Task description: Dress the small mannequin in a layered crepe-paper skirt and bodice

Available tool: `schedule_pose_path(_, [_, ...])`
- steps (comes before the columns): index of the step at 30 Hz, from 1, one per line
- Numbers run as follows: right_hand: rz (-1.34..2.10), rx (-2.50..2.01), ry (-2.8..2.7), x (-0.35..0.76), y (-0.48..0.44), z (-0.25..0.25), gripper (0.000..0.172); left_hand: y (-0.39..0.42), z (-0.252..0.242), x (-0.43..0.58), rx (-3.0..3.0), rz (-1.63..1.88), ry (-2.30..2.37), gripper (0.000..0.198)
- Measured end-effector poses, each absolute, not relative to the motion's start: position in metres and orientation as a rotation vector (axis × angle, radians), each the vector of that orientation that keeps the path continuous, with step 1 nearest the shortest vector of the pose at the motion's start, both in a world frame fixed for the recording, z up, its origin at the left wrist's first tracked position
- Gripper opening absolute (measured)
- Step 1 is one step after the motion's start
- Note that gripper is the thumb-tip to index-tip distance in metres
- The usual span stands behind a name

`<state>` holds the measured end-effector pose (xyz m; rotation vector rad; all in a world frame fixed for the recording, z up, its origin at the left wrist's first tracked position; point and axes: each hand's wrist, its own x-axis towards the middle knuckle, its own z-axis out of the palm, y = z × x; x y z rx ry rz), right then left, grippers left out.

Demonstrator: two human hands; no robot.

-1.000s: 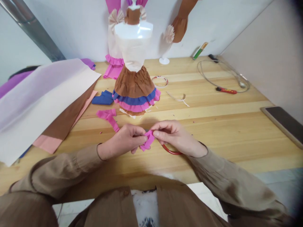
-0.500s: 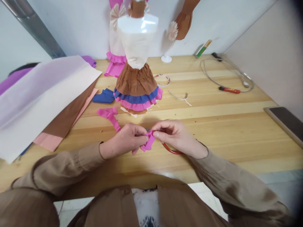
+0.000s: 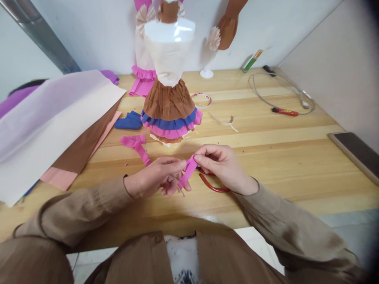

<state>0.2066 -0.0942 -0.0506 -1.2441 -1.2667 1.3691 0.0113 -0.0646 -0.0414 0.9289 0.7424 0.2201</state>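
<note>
A narrow pink crepe paper strip [image 3: 187, 173] is stretched between my hands, just above the table. My left hand [image 3: 161, 174] pinches it with thumb and forefinger, and the strip hangs down over the other fingers. My right hand [image 3: 220, 165] grips its upper end between thumb and fingertip. Under my right hand lies a red-handled tool [image 3: 213, 186], partly covered, so its kind is hidden. Beyond my hands stands a small white dress form [image 3: 170, 33] in a brown, blue and pink ruffled skirt [image 3: 170, 104]. Another pink strip [image 3: 137, 146] lies left of it.
Large paper sheets [image 3: 68, 118] are stacked at the left, beside a folded blue piece [image 3: 128, 120]. Tape rings [image 3: 201, 100] lie behind the skirt. At the right are a cable [image 3: 259, 96], a red-handled item [image 3: 284, 112] and a phone [image 3: 355, 152]. A green tube [image 3: 252, 61] leans at the wall.
My right hand has risen slightly and drawn its end of the pink strip up and right. The fingers of my left hand have loosened beneath the strip, and more of the red-handled tool shows.
</note>
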Motion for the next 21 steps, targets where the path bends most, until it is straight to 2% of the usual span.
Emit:
schedule_pose_path(6, [1.299, -1.271, -1.259, 0.2078, -0.0934, -0.0485, 0.034, -0.0684, -0.0413, 0.0123, 1.011, 0.292, 0.776, 0.038])
schedule_pose_path(21, [1.397, -1.275, -1.115, 0.2079, -0.0931, -0.0538, 0.037, -0.0633, -0.0399, 0.0104, 1.256, 0.335, 0.89, 0.034])
